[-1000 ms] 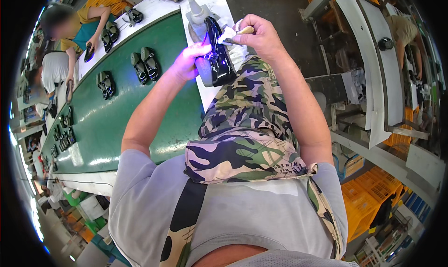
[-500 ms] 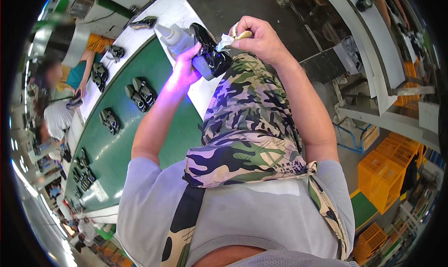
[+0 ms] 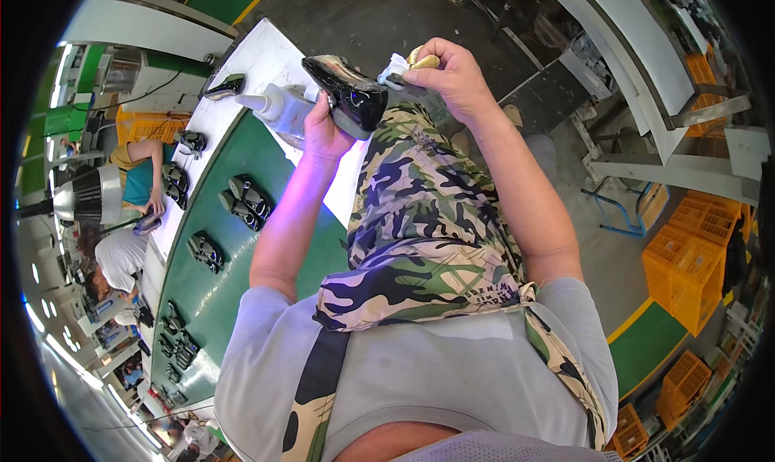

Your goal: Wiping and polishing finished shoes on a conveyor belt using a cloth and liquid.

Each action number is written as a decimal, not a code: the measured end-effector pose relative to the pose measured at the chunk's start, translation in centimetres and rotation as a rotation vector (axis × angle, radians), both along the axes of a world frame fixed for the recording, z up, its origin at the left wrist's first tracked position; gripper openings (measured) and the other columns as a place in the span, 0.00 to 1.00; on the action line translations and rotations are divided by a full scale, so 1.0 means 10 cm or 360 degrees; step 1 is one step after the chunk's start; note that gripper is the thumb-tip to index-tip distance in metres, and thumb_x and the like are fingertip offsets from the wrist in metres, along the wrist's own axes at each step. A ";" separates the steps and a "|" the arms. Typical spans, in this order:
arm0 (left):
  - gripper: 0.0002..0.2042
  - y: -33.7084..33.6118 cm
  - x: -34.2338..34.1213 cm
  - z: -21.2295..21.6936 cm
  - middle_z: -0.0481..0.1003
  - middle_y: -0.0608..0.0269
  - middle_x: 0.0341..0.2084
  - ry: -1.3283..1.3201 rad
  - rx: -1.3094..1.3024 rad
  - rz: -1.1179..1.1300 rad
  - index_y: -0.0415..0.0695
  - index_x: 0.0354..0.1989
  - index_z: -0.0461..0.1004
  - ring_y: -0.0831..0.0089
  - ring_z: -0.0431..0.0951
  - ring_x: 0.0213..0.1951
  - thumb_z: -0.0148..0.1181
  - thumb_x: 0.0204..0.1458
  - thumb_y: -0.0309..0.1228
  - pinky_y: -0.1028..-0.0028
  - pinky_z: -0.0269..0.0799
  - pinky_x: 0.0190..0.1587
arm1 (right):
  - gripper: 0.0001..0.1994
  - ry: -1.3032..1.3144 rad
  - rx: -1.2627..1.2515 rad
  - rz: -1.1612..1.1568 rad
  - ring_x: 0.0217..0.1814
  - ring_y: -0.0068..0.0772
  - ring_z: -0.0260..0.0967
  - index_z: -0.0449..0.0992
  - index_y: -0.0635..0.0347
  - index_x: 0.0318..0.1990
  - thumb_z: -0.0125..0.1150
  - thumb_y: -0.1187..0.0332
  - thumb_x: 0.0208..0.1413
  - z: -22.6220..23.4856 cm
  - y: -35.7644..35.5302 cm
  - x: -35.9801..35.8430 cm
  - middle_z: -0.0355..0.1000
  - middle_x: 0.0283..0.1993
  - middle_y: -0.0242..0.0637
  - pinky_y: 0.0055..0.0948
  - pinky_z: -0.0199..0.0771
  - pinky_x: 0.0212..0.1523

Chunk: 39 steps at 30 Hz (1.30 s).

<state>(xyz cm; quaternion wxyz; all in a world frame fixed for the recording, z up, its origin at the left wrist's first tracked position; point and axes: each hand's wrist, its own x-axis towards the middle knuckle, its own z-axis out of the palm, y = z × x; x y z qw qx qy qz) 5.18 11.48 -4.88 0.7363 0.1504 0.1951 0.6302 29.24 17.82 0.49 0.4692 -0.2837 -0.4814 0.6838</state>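
Note:
My left hand (image 3: 327, 132) is closed around a glossy black shoe (image 3: 355, 98), holding it above the white table edge with its opening toward the far left. Just left of that hand a translucent squeeze bottle (image 3: 284, 113) with a pointed nozzle stands on the white surface. To the right of the shoe, my right hand (image 3: 449, 76) pinches a crumpled white cloth (image 3: 394, 69), which is close to the shoe's end; whether they touch I cannot tell. Pale yellow coverings (image 3: 423, 60) show at the fingertips of this hand.
Several dark strappy shoes (image 3: 245, 202) lie on the green table surface (image 3: 242, 280), and a single shoe (image 3: 225, 86) on its white border. A co-worker's hand (image 3: 153, 202) holds a shoe at the left. Orange crates (image 3: 686, 260) stand at the right, near a blue-framed stool (image 3: 626, 212).
The shoe has been turned in my left hand and now lies more sideways. My right hand has drawn the cloth slightly away from it. The whole view has shifted.

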 end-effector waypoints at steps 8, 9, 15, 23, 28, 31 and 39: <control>0.28 0.35 0.25 0.03 0.62 0.52 0.64 0.0221 0.0135 0.0020 0.43 0.68 0.55 0.56 0.64 0.64 0.53 0.61 0.38 0.54 0.56 0.68 | 0.10 0.0197 -0.0259 -0.0216 0.31 0.19 0.69 0.73 0.62 0.32 0.69 0.80 0.45 -0.15 0.15 0.26 0.72 0.31 0.29 0.21 0.71 0.35; 0.26 0.40 0.29 0.03 0.67 0.55 0.61 0.0261 0.0111 0.0031 0.42 0.66 0.58 0.58 0.66 0.62 0.55 0.60 0.34 0.55 0.58 0.67 | 0.10 0.0191 -0.0296 -0.0254 0.32 0.20 0.69 0.72 0.60 0.32 0.67 0.81 0.45 -0.19 0.18 0.35 0.72 0.32 0.30 0.22 0.71 0.36; 0.27 0.66 0.65 0.13 0.69 0.55 0.57 0.0854 0.0191 0.0101 0.39 0.64 0.59 0.59 0.69 0.59 0.59 0.54 0.23 0.59 0.60 0.66 | 0.10 0.0428 -0.0474 -0.0500 0.31 0.22 0.71 0.72 0.60 0.32 0.68 0.81 0.45 -0.66 0.22 0.70 0.72 0.30 0.31 0.25 0.74 0.35; 0.20 1.94 1.69 0.42 0.75 0.60 0.44 0.1517 0.0122 -0.0141 0.38 0.55 0.67 0.70 0.76 0.45 0.61 0.54 0.22 0.69 0.73 0.51 | 0.10 0.0875 -0.0913 -0.0873 0.28 0.20 0.65 0.71 0.60 0.33 0.68 0.77 0.46 -1.39 0.36 1.39 0.69 0.29 0.28 0.22 0.64 0.29; 0.18 3.27 2.70 0.97 0.76 0.62 0.40 0.1839 0.0178 -0.0195 0.39 0.50 0.70 0.72 0.77 0.39 0.65 0.53 0.31 0.71 0.76 0.40 | 0.10 0.0585 -0.1122 -0.1037 0.26 0.18 0.63 0.71 0.58 0.33 0.68 0.77 0.47 -2.10 0.44 1.57 0.69 0.29 0.27 0.22 0.62 0.27; 0.24 4.16 3.23 1.23 0.78 0.59 0.38 0.2197 0.0377 -0.0224 0.39 0.51 0.71 0.68 0.80 0.34 0.69 0.48 0.37 0.65 0.78 0.29 | 0.10 0.0663 -0.1054 -0.1059 0.26 0.18 0.63 0.71 0.59 0.33 0.68 0.78 0.46 -2.07 0.61 1.65 0.69 0.29 0.27 0.21 0.62 0.27; 0.26 4.97 4.13 1.35 0.79 0.47 0.43 0.3721 0.1251 0.0404 0.41 0.49 0.76 0.55 0.80 0.43 0.65 0.47 0.47 0.62 0.75 0.46 | 0.11 0.0745 -0.1049 -0.1114 0.28 0.19 0.64 0.71 0.61 0.36 0.68 0.77 0.47 -2.11 0.66 1.68 0.70 0.30 0.28 0.22 0.64 0.29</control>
